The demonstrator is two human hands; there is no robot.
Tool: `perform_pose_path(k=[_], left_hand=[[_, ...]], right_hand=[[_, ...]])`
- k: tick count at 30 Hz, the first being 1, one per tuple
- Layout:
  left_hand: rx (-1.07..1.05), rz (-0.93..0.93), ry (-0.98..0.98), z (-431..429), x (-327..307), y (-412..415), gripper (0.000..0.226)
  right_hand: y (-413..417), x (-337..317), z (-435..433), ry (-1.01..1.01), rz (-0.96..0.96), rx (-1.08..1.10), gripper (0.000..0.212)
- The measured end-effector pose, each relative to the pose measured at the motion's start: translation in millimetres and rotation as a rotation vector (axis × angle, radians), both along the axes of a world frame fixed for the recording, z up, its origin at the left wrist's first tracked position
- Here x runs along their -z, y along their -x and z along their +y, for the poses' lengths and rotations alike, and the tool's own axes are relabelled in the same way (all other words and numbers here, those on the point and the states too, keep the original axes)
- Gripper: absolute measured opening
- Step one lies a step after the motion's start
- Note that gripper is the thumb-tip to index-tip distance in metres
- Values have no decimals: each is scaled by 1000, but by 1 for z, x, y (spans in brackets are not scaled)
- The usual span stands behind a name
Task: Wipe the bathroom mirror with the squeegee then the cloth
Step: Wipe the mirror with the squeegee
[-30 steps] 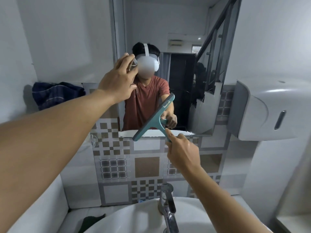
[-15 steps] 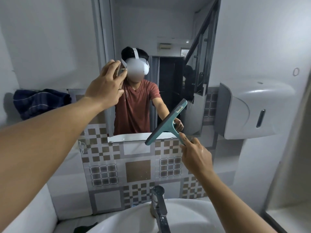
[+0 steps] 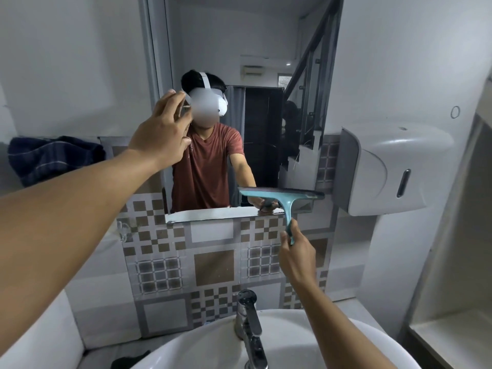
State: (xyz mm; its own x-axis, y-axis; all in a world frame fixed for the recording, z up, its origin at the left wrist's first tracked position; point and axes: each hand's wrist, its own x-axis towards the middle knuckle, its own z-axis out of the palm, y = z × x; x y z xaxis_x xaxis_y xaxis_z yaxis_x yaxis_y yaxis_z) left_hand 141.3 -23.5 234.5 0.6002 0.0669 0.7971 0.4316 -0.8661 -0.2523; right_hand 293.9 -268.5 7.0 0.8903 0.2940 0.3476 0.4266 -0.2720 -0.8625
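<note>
The tall mirror hangs on the wall above the sink and reflects a person in a red shirt. A teal squeegee is held by its handle in my right hand, its blade level against the mirror's lower right corner. My left hand is raised flat at the mirror's left side with fingers spread and nothing in it. A dark blue checked cloth lies bunched on the ledge at the left. A small dark cloth lies beside the basin.
A white sink with a chrome tap sits directly below. A white paper dispenser juts from the wall just right of the mirror. Patterned tiles fill the wall under the mirror. A white ledge lies at far right.
My right hand has moved right and turned the squeegee from a slant to level at the mirror's lower right corner. My left hand has opened its fingers at the mirror's left side.
</note>
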Motion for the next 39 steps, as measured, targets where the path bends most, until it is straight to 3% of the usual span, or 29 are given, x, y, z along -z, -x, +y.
perform_pose_path(k=[4, 8, 13, 19, 24, 31, 39], left_hand=[[5, -13, -4, 1, 1, -1, 61], [-11, -5, -27, 3, 1, 1, 57], [-19, 48, -53, 7, 13, 6, 73], [-40, 57, -76, 12, 15, 6, 72], [-70, 69, -94, 14, 14, 8, 66], [-101, 61, -93, 15, 17, 5, 62], [-105, 65, -84, 15, 17, 5, 61]], right_hand=[[23, 2, 18, -114, 129, -41, 37], [45, 4, 39, -269, 280, -91, 17], [72, 3, 62, -345, 380, -76, 22], [105, 11, 84, -388, 427, -134, 21], [119, 17, 96, -415, 359, -153, 20], [133, 35, 111, -304, 267, -177, 39], [140, 45, 115, -128, 95, -167, 44]])
